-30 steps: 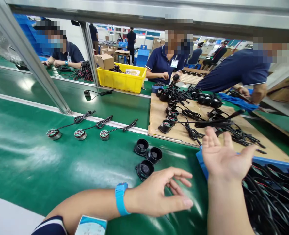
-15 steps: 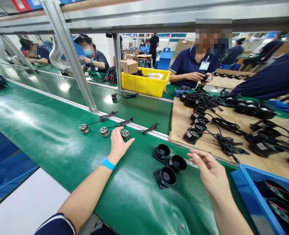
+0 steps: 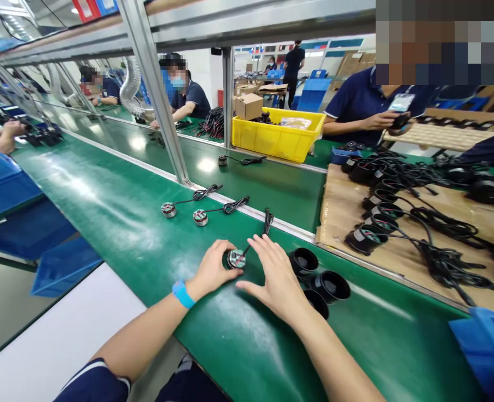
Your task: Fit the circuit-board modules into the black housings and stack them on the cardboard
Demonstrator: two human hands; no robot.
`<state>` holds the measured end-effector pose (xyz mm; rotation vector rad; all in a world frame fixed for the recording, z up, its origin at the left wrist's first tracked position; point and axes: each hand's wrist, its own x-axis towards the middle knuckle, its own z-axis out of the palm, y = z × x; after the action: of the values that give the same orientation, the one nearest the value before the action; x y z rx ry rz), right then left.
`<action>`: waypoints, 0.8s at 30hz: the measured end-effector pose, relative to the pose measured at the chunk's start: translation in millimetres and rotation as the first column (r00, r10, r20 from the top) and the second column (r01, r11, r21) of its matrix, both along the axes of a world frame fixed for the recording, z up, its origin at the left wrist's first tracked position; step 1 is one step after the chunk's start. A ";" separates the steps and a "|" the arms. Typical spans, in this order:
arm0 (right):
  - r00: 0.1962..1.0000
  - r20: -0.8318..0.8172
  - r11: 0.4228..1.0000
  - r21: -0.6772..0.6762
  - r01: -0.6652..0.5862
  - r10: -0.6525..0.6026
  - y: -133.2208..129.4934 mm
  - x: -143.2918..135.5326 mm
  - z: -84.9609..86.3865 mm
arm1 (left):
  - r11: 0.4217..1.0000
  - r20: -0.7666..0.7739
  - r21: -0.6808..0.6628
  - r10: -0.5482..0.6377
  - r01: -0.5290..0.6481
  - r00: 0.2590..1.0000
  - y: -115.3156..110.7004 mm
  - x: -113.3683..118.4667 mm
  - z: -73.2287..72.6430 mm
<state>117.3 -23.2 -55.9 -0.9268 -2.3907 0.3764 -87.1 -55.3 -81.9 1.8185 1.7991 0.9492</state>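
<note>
Green belt-covered counter carried a small round metal disc with a thin black lead. The left hand pinched the disc's near-left rim; the right hand, fingers spread, lay just right of it. The lead ran away from the disc, toward the counter's far rail.

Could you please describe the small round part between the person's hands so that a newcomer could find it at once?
On the green conveyor belt, three wired discs lie in a row. It is the nearest disc, between the left hand and right hand; the other two discs lie untouched farther left.
</note>
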 end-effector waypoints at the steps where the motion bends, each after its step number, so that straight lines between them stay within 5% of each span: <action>1: 0.999 0.010 0.999 0.010 -0.050 0.050 -2.4 -2.3 -1.6 | 1.000 0.030 -0.002 -0.020 0.021 0.999 -13.8 1.6 5.0; 4: 0.986 -0.032 0.986 0.003 -0.166 0.166 -15.8 -1.4 1.3 | 0.997 0.176 0.004 -0.072 0.073 0.982 -50.2 6.3 24.5; 7: 0.978 -0.141 0.986 -0.046 -0.161 0.154 -35.4 4.0 15.2 | 0.993 0.287 0.065 -0.114 0.099 0.951 -72.9 10.4 43.9; 16: 0.938 -0.344 0.991 -0.114 -0.074 0.031 -100.7 38.9 60.7 | 0.936 0.327 0.240 -0.326 0.256 0.887 -100.6 34.1 67.0; 24: 0.932 -0.358 0.998 -0.040 0.049 -0.060 -140.3 83.1 40.7 | 0.831 0.269 0.390 -0.515 0.397 0.814 -106.9 66.9 68.9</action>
<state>200.4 -163.5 -15.2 -0.8523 -2.0261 0.5148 -20.1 -162.2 -13.0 1.9719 0.9482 1.3168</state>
